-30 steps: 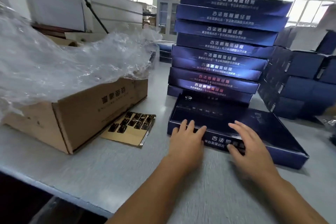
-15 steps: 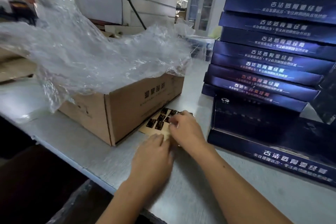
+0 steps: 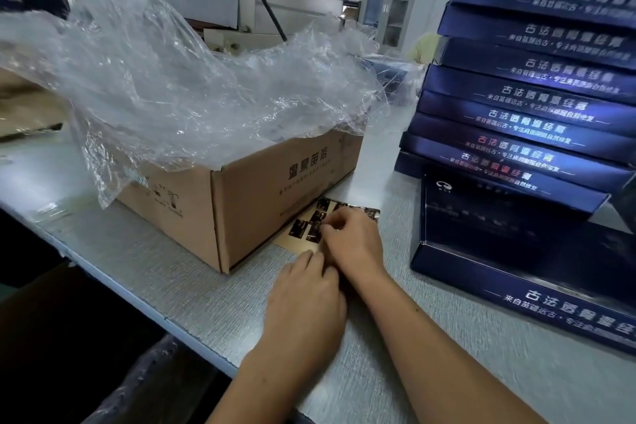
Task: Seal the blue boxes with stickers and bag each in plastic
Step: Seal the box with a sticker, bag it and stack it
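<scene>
Surface: grey table (image 3: pixel 165 286) is carrying a cardboard box (image 3: pixel 275 203) with clear plastic bags (image 3: pixel 172 79) spilling out of its top.
Step in hand: by my reading, the person is fetching a sticker for sealing; no bagging is happening yet.
Sticker sheet: the sticker sheet (image 3: pixel 292 244) is lying flat on the table, just beside the cardboard box's near corner.
Right hand: the right hand (image 3: pixel 354 244) is reaching across the sheet, its fingertips bunching together on it and picking at one of the dark stickers; whether one is coming free I cannot tell.
Left hand: the left hand (image 3: pixel 306 293) is lying palm down, fingers straight and pressing the sheet's near edge to steady it.
Blue box: the blue box (image 3: pixel 516 251) awaiting its seal is lying flat to the right, well apart from both hands, in front of the stack of blue boxes (image 3: pixel 533 96).
Next move: it is calling for a clean peel without creasing, then carrying the sticker to the box's opening edge.
</scene>
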